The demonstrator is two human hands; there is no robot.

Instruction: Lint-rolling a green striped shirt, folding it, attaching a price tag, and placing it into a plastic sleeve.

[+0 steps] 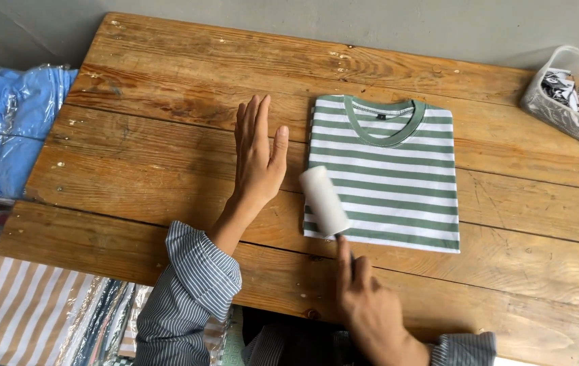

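At the lower middle of the frame the right hand is clenched around the dark handle of a lint roller. The roller's white head lies on the lower left corner of a folded green-and-white striped T-shirt, its long axis slanting up and to the left. Left of the shirt, the left hand rests flat and empty on the wooden table, fingers pointing up-frame. At upper right, a clear plastic tub holds black-and-white scraps. At the left edge lie blue garments in clear bags.
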